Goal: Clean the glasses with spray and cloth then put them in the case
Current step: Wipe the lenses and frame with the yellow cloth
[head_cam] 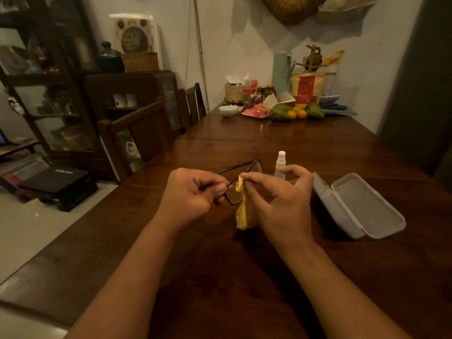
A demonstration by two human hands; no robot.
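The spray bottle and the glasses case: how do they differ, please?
The spray bottle stands upright, slim and white-topped; the glasses case lies flat, wide, its lid open. The spray bottle is partly hidden behind the right hand; the glasses case is in full view. Both rest on the wooden table.

Black glasses [233, 192], yellow cloth [244, 211], spray [280, 165], open case [359, 206]

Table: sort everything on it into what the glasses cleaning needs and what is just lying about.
For the job: glasses, yellow cloth, spray bottle, open case.
Lying about: white bowl, fruit, jars, woven basket, pale jug.
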